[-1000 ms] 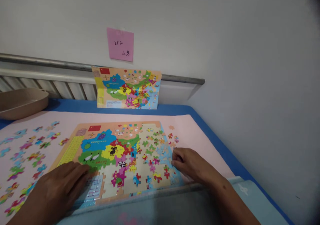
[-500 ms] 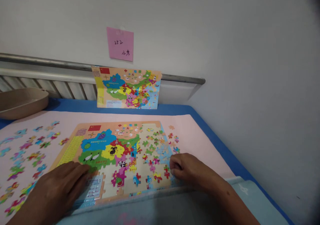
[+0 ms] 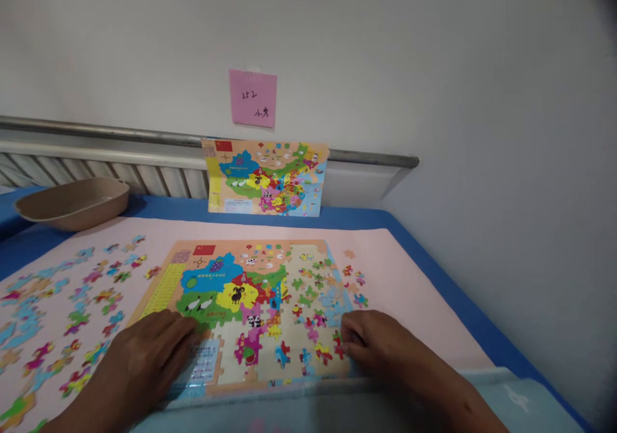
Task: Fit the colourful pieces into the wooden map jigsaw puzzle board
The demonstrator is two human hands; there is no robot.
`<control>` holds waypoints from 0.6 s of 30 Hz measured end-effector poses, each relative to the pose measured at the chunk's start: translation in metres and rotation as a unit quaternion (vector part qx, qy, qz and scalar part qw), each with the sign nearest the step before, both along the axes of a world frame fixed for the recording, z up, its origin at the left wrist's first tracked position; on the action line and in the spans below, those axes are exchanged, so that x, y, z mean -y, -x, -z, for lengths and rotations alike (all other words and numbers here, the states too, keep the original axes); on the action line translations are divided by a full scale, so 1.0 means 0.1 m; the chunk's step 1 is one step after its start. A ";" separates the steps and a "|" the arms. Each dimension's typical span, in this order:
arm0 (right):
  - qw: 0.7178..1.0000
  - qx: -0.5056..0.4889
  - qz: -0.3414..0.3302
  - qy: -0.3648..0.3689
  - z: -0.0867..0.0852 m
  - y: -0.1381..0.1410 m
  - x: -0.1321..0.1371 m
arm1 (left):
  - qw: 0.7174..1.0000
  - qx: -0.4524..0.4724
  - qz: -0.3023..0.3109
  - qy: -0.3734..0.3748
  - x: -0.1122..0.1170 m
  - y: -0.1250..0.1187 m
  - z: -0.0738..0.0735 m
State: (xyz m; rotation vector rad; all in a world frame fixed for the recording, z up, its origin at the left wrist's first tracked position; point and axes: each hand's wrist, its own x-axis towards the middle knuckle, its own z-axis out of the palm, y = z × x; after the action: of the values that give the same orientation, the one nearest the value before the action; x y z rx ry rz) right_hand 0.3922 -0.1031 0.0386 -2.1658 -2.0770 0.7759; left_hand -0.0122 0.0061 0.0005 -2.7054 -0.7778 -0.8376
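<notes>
A partly assembled map jigsaw puzzle lies on a pink mat, joined across its left and upper parts. Several loose pieces, among them a blue-and-red piece and a yellow piece, lie on the bare board at its right. My left hand rests over the puzzle's lower left, fingers lying forward near the green area. At the lower right edge, my right hand is curled into a loose fist beside a red piece. Whatever its fingers may hold is hidden.
Many loose puzzle pieces are spread on the pink mat at the left; a few lie right of the board. A printed map leans on the metal rail behind. A beige basket stands far left. Light blue cloth covers the near edge.
My view has swung left, so everything sits farther right and more of the basket and left-hand pieces shows. Both hands keep about the same places on the puzzle.
</notes>
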 end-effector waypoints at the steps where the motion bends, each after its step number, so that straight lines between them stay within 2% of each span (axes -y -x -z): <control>1: 1.000 0.001 -0.002 0.000 0.01 0.01 0.00 | 1.000 0.003 0.002 -0.008 0.00 0.00 -0.01; 8: 1.000 -0.002 -0.018 -0.013 0.01 0.09 0.00 | 1.000 -0.002 0.001 0.003 0.00 -0.01 -0.01; 18: 1.000 -0.007 -0.015 -0.016 0.02 0.04 -0.04 | 1.000 0.003 0.006 0.020 0.00 -0.02 0.01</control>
State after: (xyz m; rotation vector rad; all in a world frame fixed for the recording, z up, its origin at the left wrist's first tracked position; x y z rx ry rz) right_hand 0.3883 -0.0992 0.0367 -2.1115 -2.1040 0.7533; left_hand -0.0101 0.0064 -0.0001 -2.7462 -0.7892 -0.8432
